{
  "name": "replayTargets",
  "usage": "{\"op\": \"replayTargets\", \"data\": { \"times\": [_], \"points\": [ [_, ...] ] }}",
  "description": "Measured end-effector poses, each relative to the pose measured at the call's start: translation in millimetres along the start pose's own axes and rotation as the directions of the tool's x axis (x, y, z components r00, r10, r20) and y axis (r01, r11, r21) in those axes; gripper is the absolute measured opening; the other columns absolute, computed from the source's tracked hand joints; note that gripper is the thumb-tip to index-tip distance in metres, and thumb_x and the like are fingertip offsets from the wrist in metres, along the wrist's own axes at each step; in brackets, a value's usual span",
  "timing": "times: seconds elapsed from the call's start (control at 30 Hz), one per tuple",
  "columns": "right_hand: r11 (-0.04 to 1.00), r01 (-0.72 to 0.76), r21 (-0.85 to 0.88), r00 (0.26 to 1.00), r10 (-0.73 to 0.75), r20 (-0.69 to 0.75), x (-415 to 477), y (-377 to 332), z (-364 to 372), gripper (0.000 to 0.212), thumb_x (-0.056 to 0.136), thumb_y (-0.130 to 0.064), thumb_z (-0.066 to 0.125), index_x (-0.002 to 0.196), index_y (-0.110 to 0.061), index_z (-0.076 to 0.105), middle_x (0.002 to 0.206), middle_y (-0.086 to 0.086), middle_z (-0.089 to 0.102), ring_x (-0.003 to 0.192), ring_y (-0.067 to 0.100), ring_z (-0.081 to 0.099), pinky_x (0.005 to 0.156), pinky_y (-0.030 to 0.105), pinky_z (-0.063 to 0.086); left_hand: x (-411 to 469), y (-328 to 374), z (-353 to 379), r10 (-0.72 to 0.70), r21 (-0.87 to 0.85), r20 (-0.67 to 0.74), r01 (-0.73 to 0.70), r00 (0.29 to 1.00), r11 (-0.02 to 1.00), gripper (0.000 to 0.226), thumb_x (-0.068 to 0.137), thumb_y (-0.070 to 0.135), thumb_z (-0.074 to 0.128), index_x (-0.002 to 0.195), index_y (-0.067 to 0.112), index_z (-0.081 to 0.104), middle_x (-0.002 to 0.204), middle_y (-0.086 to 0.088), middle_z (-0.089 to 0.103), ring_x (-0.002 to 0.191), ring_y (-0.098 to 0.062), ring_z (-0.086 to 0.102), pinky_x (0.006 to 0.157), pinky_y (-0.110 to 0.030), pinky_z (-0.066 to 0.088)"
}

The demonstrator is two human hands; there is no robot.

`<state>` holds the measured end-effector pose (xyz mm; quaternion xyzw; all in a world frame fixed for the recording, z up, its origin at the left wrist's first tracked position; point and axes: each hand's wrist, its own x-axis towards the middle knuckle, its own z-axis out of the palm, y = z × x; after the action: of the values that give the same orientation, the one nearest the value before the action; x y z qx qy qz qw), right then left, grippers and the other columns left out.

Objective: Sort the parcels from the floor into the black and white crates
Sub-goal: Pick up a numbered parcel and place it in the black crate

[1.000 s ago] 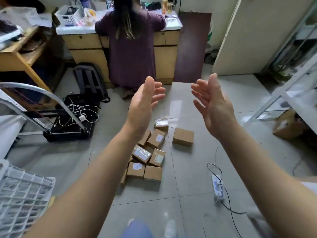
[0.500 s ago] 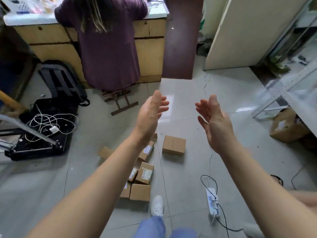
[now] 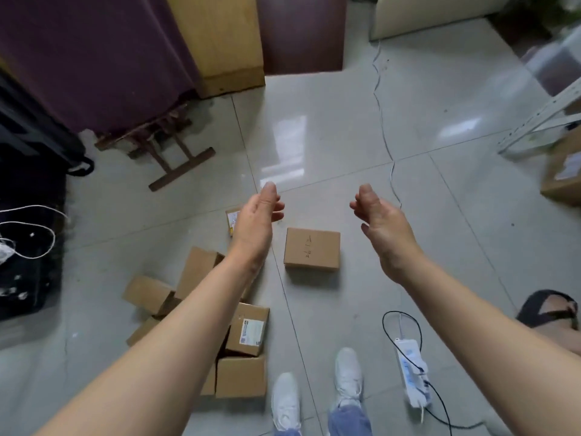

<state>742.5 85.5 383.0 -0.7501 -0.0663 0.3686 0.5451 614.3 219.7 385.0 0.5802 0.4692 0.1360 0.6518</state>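
Observation:
Several brown cardboard parcels lie in a loose pile (image 3: 242, 338) on the grey tiled floor at lower left, partly hidden under my left forearm. One parcel (image 3: 312, 249) with handwriting on top lies apart, to the pile's right. My left hand (image 3: 255, 225) and my right hand (image 3: 382, 226) hover above the floor on either side of that lone parcel, palms facing each other, fingers relaxed, holding nothing. No crate is in view.
A white power strip (image 3: 412, 374) with a black cable lies at lower right, beside my white shoes (image 3: 347, 377). A seated person in purple (image 3: 94, 58) and a wooden stool base (image 3: 176, 158) are at upper left. Another cardboard box (image 3: 564, 174) sits at right, near someone's sandalled foot (image 3: 550, 309).
The view has moved forward and tilted down over the parcels. Both hands have dropped lower and now flank the lone parcel; the white crate has left the view.

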Motion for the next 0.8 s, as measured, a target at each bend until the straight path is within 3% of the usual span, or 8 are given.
{"op": "replayTargets", "data": {
  "times": [0.2,0.3,0.33,0.4,0.5,0.63,0.7,0.8],
  "points": [
    [0.995,-0.078,-0.062,0.997,0.079,0.010,106,119,12,0.051,0.073,-0.075,0.044,0.087,-0.029,0.060,0.112,-0.005,0.064,0.115,0.013,0.056,0.099,0.033,0.040,112,-122,45,-0.068,0.067,-0.019,0.069,0.998,0.995,0.042,0.095,0.053,0.039,0.092,0.016,0.058,0.097,-0.004,0.062,0.087,-0.017,0.058,0.085,-0.035,0.045],
    [0.987,-0.111,-0.116,0.994,0.108,-0.031,151,179,17,0.056,0.085,-0.066,0.045,0.095,-0.014,0.062,0.112,0.004,0.065,0.106,0.014,0.058,0.085,0.023,0.044,156,-188,64,-0.098,0.134,-0.031,0.101,0.995,0.986,0.042,0.095,0.054,0.039,0.088,0.016,0.056,0.098,-0.003,0.060,0.091,-0.018,0.056,0.084,-0.032,0.043],
    [0.983,-0.121,-0.136,0.993,0.117,-0.035,164,200,17,0.054,0.087,-0.064,0.045,0.096,-0.014,0.061,0.115,0.002,0.063,0.102,0.006,0.056,0.078,0.016,0.040,167,-209,70,-0.106,0.167,-0.044,0.112,0.993,0.980,0.042,0.095,0.055,0.039,0.088,0.017,0.054,0.094,0.000,0.058,0.087,-0.014,0.054,0.079,-0.027,0.042],
    [0.974,-0.140,-0.179,0.990,0.134,-0.048,191,244,19,0.053,0.088,-0.063,0.044,0.104,-0.016,0.060,0.120,0.001,0.061,0.104,0.005,0.054,0.071,0.016,0.037,189,-252,78,-0.118,0.240,-0.083,0.135,0.990,0.961,0.039,0.095,0.054,0.039,0.091,0.017,0.050,0.084,0.009,0.053,0.075,-0.003,0.048,0.062,-0.008,0.037],
    [0.948,-0.224,-0.228,0.974,0.213,-0.073,222,298,21,0.074,0.086,-0.067,0.042,0.133,-0.012,0.045,0.133,0.005,0.052,0.118,0.021,0.050,0.084,0.028,0.037,214,-305,80,-0.176,0.309,-0.103,0.200,0.979,0.930,0.038,0.097,0.053,0.036,0.102,0.017,0.049,0.088,0.013,0.049,0.072,0.002,0.044,0.048,0.002,0.033],
    [0.915,-0.312,-0.258,0.950,0.298,-0.090,255,353,24,0.087,0.087,-0.068,0.040,0.148,-0.010,0.021,0.148,0.007,0.035,0.128,0.024,0.040,0.088,0.029,0.027,246,-360,79,-0.241,0.292,-0.087,0.256,0.967,0.922,0.064,0.097,0.058,0.027,0.138,0.012,0.043,0.134,-0.002,0.050,0.102,-0.009,0.044,0.080,-0.016,0.032],
    [0.895,-0.360,-0.264,0.933,0.349,-0.090,267,372,26,0.087,0.087,-0.068,0.040,0.147,-0.009,0.023,0.146,0.007,0.037,0.128,0.025,0.041,0.089,0.029,0.027,257,-378,82,-0.298,0.213,-0.083,0.309,0.951,0.927,0.064,0.097,0.058,0.026,0.141,0.014,0.040,0.132,0.000,0.051,0.096,-0.006,0.040,0.086,-0.022,0.027],
    [0.886,-0.409,-0.219,0.911,0.409,-0.050,277,389,34,0.081,0.086,-0.068,0.043,0.140,-0.008,0.037,0.138,0.006,0.047,0.118,0.023,0.049,0.100,0.032,0.035,265,-389,88,-0.407,0.088,-0.061,0.411,0.911,0.907,0.064,0.095,0.062,0.026,0.130,0.015,0.051,0.106,0.009,0.059,0.085,-0.003,0.050,0.088,-0.028,0.033]
  ]
}}
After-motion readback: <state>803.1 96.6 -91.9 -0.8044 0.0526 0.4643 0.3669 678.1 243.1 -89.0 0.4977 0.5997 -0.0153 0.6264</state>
